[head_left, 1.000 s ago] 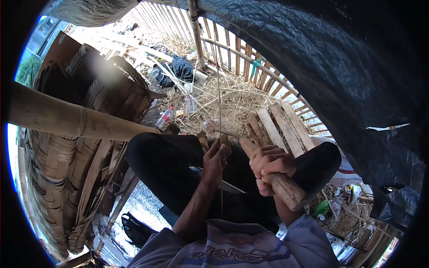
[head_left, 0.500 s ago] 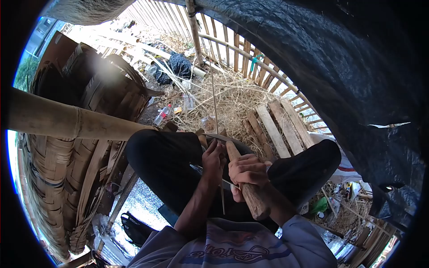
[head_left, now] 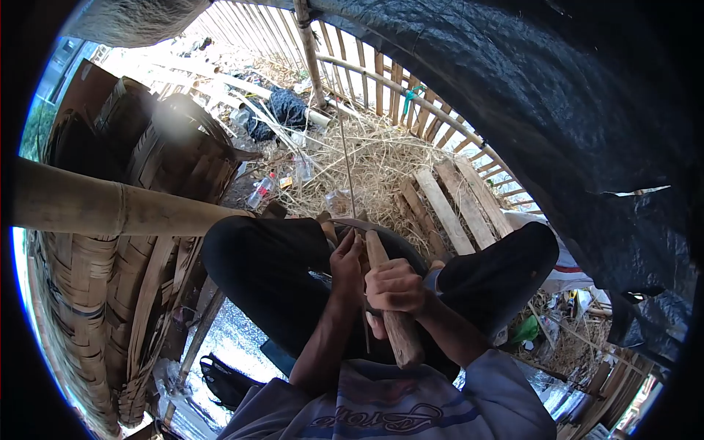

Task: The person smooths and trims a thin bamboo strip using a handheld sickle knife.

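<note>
**Thick wooden handle [head_left: 401,334] in the right hand [head_left: 394,286], thin strip [head_left: 345,158] in the left [head_left: 347,260]**

Nearest is the handle's blunt butt, pale brown, stout and rounded, above the printed shirt [head_left: 403,411]. The right fingers wrap it tightly between the dark-trousered legs [head_left: 268,257]; it narrows towards a slim, dull, curved blade [head_left: 346,221] lying crosswise just beyond the left hand. The left fingers are pinched together on the strip, which is long, straight, brownish and very narrow, running lengthwise past the blade. Farther out lie dry straw [head_left: 374,158] and weathered planks [head_left: 444,211], then a slatted fence [head_left: 378,88].
</note>
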